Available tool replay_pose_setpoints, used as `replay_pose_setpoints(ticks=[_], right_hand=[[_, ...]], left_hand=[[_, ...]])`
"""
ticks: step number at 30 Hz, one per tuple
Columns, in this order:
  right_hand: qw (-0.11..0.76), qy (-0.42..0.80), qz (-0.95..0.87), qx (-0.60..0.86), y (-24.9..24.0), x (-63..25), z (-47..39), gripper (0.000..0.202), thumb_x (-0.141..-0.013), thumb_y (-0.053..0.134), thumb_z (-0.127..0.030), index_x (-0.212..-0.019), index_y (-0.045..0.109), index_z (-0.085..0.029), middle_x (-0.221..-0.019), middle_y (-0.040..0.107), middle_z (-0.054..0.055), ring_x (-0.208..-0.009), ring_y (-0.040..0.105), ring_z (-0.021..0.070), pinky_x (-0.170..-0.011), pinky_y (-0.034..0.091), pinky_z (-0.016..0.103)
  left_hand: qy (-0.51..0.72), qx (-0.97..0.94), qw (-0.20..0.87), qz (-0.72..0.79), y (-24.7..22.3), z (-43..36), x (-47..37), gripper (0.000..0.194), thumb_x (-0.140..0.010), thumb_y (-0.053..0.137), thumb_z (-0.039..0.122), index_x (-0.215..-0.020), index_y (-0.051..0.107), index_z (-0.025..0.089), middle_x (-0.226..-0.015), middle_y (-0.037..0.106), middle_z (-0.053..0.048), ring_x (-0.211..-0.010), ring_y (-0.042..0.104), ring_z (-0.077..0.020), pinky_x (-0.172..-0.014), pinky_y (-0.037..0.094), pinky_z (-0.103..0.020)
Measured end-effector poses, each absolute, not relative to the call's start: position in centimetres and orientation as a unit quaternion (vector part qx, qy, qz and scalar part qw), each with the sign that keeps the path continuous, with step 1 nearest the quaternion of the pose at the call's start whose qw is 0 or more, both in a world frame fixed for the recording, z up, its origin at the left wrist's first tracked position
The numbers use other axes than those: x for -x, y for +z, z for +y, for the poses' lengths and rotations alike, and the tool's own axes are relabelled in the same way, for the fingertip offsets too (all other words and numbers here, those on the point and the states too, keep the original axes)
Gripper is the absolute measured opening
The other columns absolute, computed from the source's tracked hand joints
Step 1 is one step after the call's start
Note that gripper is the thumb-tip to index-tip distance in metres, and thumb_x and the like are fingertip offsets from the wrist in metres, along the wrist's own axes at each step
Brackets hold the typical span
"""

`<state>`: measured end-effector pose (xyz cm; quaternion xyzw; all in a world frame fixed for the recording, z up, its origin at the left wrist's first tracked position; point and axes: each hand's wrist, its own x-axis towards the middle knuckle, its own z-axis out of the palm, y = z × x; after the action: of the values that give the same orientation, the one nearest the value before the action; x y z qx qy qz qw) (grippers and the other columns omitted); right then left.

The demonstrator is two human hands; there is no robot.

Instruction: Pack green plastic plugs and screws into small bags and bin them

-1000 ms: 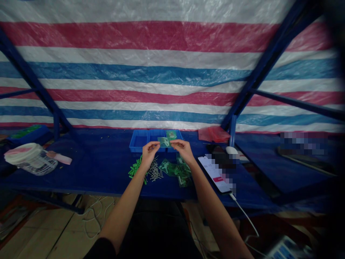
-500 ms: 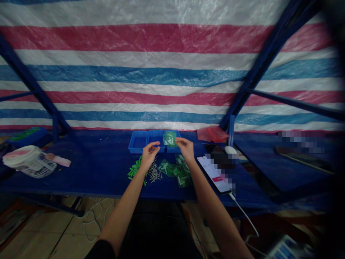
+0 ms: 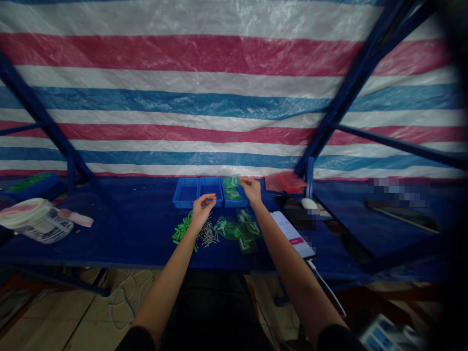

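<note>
R hand (image 3: 251, 191) @ green pkt (image 3: 231, 182), axis unclear | L hand (image 3: 202, 208) nr mid bin (image 3: 211, 185)

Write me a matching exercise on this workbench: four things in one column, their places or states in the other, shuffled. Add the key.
Column one
1. Tub
2. Metal pins
3. Red plastic
4. Phone

Column two
A. Screen lit
B. On the left side of the table
C. In a loose heap beside the green pieces
D. Toward the back, by a blue post

Right pairs: 1-B, 2-C, 3-D, 4-A
</note>
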<state>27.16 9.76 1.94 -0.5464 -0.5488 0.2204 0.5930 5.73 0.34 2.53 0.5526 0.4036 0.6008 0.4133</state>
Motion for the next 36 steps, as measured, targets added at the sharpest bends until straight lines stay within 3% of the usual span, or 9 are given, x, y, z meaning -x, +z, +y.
replay_pose_setpoints(ticks=[4, 11, 16, 21, 27, 29, 32, 36], right_hand=[[0.528, 0.222, -0.592, 0.567, 1.9, -27.7, 11.4, 0.021, -0.064, 0.061, -0.027, -0.080, 0.070, -0.019, -0.085, 0.070, 0.003, -0.083, 0.064, 0.0201, -0.080, 0.047, 0.034], [0.376, 0.108, -0.676, 0.624, 3.3, -28.0, 11.0, 0.018, -0.067, 0.061, -0.020, -0.081, 0.071, -0.024, -0.085, 0.070, 0.001, -0.079, 0.064, 0.0195, -0.076, 0.046, 0.031], [0.330, 0.034, -0.715, 0.615, 4.2, -27.6, 10.4, 0.019, -0.072, 0.059, -0.019, -0.083, 0.072, -0.025, -0.089, 0.070, 0.003, -0.085, 0.061, 0.0218, -0.081, 0.043, 0.034], [0.336, -0.010, -0.718, 0.609, 4.7, -27.1, 9.2, 0.021, -0.078, 0.056, -0.027, -0.095, 0.068, -0.024, -0.092, 0.068, 0.005, -0.090, 0.057, 0.0234, -0.084, 0.039, 0.037], [0.471, 0.007, -0.671, 0.573, 4.1, -27.6, 4.8, 0.032, -0.081, 0.051, -0.038, -0.105, 0.060, -0.020, -0.095, 0.065, 0.006, -0.078, 0.057, 0.0192, -0.077, 0.042, 0.033], [0.478, 0.028, -0.664, 0.575, 3.7, -28.1, 2.8, 0.034, -0.080, 0.052, -0.042, -0.103, 0.060, -0.020, -0.090, 0.064, 0.006, -0.074, 0.056, 0.0181, -0.073, 0.042, 0.032], [0.398, 0.039, -0.679, 0.615, 3.2, -29.0, -0.3, 0.032, -0.079, 0.052, -0.045, -0.096, 0.063, -0.020, -0.084, 0.064, 0.004, -0.070, 0.055, 0.0177, -0.070, 0.041, 0.031], [0.240, -0.014, -0.703, 0.669, 2.7, -29.3, -3.2, 0.038, -0.078, 0.052, -0.052, -0.096, 0.066, -0.021, -0.091, 0.063, 0.007, -0.086, 0.054, 0.0223, -0.076, 0.038, 0.033]], left_hand=[[0.594, -0.554, 0.416, 0.409, 2.4, 0.4, -5.7, 0.028, -0.068, 0.068, 0.032, -0.090, 0.068, 0.016, -0.083, 0.068, -0.006, -0.061, 0.053, -0.0113, -0.056, 0.041, -0.023], [0.589, -0.559, 0.416, 0.409, 2.1, 0.7, -5.7, 0.028, -0.068, 0.068, 0.034, -0.090, 0.068, 0.016, -0.082, 0.067, -0.005, -0.061, 0.053, -0.0116, -0.055, 0.041, -0.023], [0.586, -0.562, 0.414, 0.411, 2.0, 0.7, -5.7, 0.027, -0.069, 0.067, 0.033, -0.089, 0.069, 0.016, -0.078, 0.066, -0.004, -0.060, 0.053, -0.0113, -0.055, 0.040, -0.022], [0.585, -0.563, 0.414, 0.411, 1.9, 0.8, -5.7, 0.027, -0.069, 0.067, 0.033, -0.089, 0.068, 0.016, -0.078, 0.065, -0.004, -0.059, 0.052, -0.0109, -0.054, 0.040, -0.022], [0.585, -0.562, 0.422, 0.406, 2.0, 0.8, -5.7, 0.026, -0.069, 0.067, 0.032, -0.088, 0.068, 0.016, -0.075, 0.064, -0.004, -0.061, 0.053, -0.0116, -0.054, 0.040, -0.022], [0.580, -0.564, 0.425, 0.405, 1.9, 0.8, -5.8, 0.025, -0.069, 0.067, 0.031, -0.088, 0.068, 0.015, -0.074, 0.064, -0.003, -0.061, 0.053, -0.0115, -0.055, 0.040, -0.022], [0.576, -0.567, 0.430, 0.401, 1.8, 0.8, -5.9, 0.023, -0.069, 0.067, 0.030, -0.087, 0.068, 0.015, -0.070, 0.063, -0.002, -0.061, 0.052, -0.0113, -0.056, 0.040, -0.022], [0.576, -0.565, 0.436, 0.398, 1.6, 0.9, -5.9, 0.022, -0.069, 0.067, 0.030, -0.086, 0.068, 0.015, -0.068, 0.062, -0.001, -0.060, 0.052, -0.0112, -0.057, 0.040, -0.022]])
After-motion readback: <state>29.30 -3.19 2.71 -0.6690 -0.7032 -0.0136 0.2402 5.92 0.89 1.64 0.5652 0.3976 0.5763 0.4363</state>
